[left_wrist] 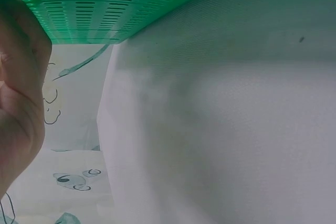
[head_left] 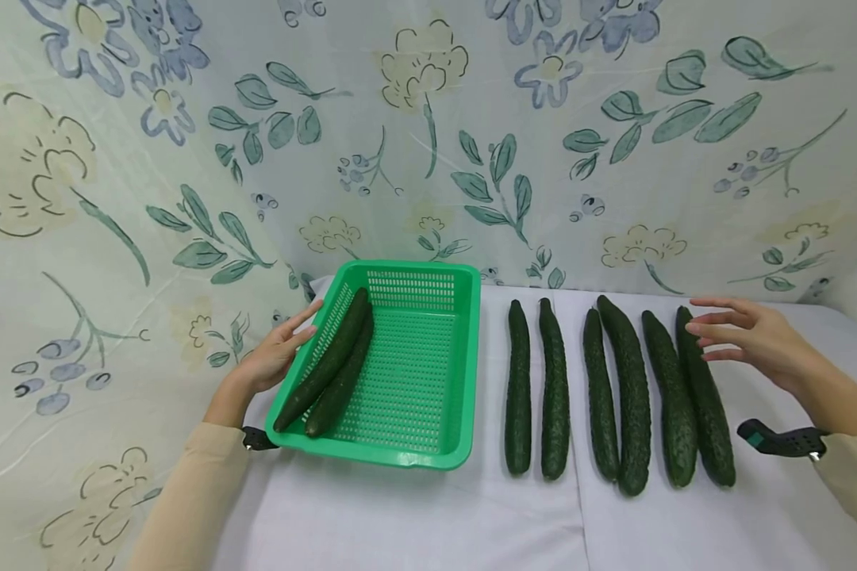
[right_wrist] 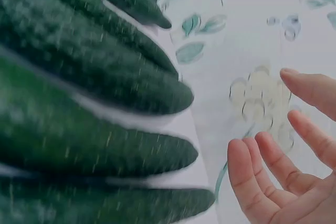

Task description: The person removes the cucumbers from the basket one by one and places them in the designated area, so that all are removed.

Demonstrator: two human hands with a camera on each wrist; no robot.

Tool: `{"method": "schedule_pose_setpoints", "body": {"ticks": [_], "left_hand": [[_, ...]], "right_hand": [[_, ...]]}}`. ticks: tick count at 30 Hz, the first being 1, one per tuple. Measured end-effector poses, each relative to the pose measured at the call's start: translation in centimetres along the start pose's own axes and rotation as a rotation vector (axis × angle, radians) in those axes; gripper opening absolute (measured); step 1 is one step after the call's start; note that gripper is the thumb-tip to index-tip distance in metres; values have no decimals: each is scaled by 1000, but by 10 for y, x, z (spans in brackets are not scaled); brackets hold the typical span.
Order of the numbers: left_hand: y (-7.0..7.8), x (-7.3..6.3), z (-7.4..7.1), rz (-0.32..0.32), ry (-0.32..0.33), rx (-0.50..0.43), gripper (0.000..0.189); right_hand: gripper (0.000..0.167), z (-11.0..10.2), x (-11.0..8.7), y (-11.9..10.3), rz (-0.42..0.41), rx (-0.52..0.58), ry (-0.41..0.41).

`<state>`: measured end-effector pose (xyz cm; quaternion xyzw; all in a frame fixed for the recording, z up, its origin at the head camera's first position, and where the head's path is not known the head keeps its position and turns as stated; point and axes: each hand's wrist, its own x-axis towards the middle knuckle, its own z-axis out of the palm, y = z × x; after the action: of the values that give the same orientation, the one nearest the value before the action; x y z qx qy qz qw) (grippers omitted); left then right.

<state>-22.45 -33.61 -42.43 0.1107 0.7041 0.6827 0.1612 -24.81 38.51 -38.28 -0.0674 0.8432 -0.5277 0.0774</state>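
A green plastic basket (head_left: 414, 381) with slotted walls holds two dark green cucumbers (head_left: 339, 369), lying lengthwise against its left side. My left hand (head_left: 274, 353) lies along the outside of that wall, fingers extended and fingertips right at the rim. In the left wrist view, part of this hand (left_wrist: 21, 87) shows beside the slotted wall. Several more cucumbers (head_left: 553, 396) lie in a row on the white cloth to the right of the basket. Over the far end of the rightmost cucumber (head_left: 707, 396) hovers my right hand (head_left: 764, 337), fingers spread and holding nothing.
A white cloth (head_left: 414, 515) covers the table. Behind and to the left hangs a curtain (head_left: 371, 103) printed with flowers and leaves, close to the table's far edge. Each wrist wears a dark strap (head_left: 785, 438).
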Motion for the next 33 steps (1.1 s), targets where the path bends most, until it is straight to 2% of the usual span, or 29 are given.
{"method": "schedule_pose_setpoints", "body": {"ticks": [10,21,29,33], "left_hand": [[0,2,0,10,1,3,58],[1,0,2,3,0,10,59],[0,1,-2,46,-33,-17,58],[-1,1,-2,38,-31,-12,58]], "right_hand": [[36,35,11,-42,-51,26,-53],[31,88,26,-95,-24,178,-138],[45,124,37,-130,-40,246,-178],[54,143,45,-146,-30,292,-206]]}}
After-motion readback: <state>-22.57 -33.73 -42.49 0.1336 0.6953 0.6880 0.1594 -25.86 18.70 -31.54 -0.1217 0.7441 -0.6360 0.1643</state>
